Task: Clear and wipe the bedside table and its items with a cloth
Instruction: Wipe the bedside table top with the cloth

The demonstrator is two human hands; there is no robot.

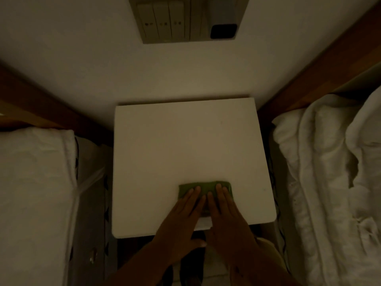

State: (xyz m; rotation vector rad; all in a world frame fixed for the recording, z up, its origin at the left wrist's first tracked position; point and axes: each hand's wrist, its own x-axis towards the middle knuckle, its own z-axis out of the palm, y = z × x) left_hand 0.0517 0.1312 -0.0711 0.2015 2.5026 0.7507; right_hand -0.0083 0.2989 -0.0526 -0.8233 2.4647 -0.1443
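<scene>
The white bedside table (185, 145) stands between two beds, its top bare apart from a folded green cloth (204, 187) near the front edge. My left hand (183, 215) lies flat on the cloth's left part, fingers stretched out. My right hand (224, 215) presses flat on its right part. Both palms cover the near half of the cloth and part of the table's front edge. The light is dim.
A bed with white sheets (35, 193) lies on the left and a crumpled white duvet (329, 182) on the right. Wooden headboards (321, 65) run along both sides. A wall panel with switches (185, 19) sits above the table.
</scene>
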